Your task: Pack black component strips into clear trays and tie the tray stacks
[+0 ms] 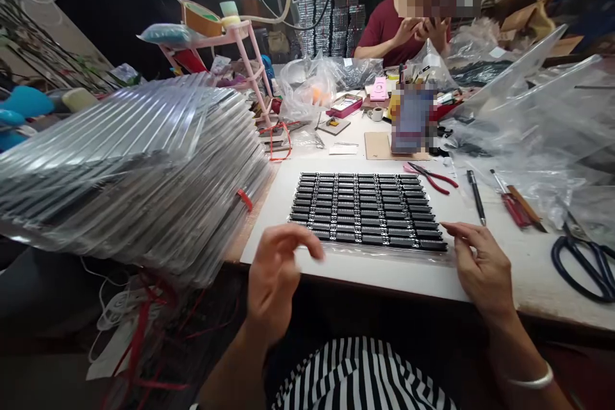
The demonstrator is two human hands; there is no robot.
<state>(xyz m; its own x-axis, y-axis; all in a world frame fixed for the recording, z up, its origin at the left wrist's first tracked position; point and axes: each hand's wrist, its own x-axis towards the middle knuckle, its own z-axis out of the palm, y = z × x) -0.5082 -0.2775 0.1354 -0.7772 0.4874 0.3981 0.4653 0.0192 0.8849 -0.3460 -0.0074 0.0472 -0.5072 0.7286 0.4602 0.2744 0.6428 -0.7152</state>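
Note:
In front of me lies a flat panel of black rectangular electronic parts set in close rows, with clear plastic showing along its near edge. My left hand hovers by the near left corner, fingers bent and apart, slightly blurred, with nothing visible in it. At the near right corner is my right hand, its fingers extended towards the panel's edge. The index fingertip is at or very close to that corner; contact is hard to judge. Nothing shows in this hand.
A tall stack of clear plastic trays stands on the left. Red-handled pliers, a black pen, a red-handled tool and scissors lie to the right. Behind are a pink rack, plastic bags and a seated person.

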